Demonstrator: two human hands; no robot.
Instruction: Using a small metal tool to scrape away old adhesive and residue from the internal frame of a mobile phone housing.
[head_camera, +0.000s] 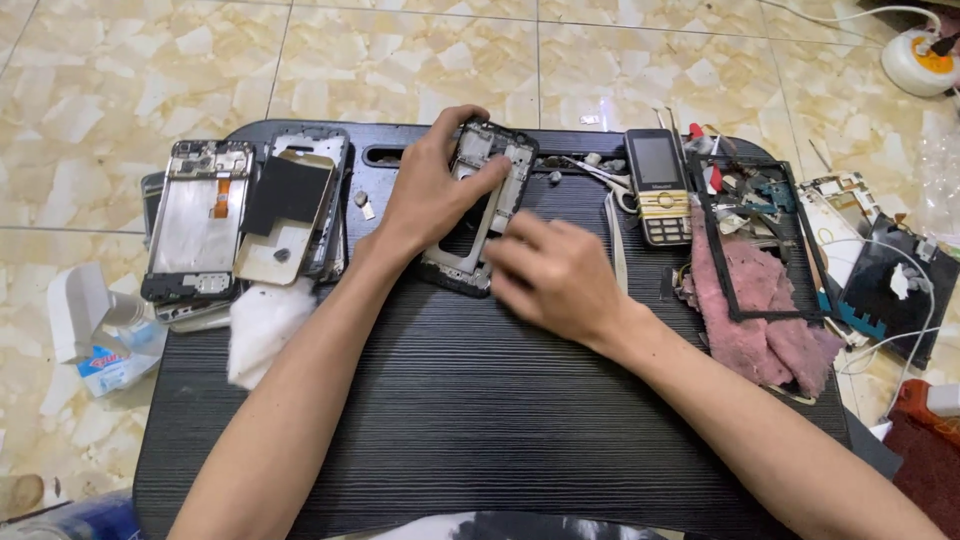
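Both hands grip one phone frame (478, 205) at upper centre of the black tray (450, 400): left hand (432, 190) clasps its top, right hand (555, 275) pinches its lower edge. Two stripped phone chassis (198, 218) lie upper left, one keypad phone (658, 187) upper right.

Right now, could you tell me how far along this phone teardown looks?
Done: two stripped phone frames lie at the tray's left side. In hand: the left hand and right hand both grip a bare phone frame. Left: a keypad phone still looks whole beside loose parts and a pink cloth.
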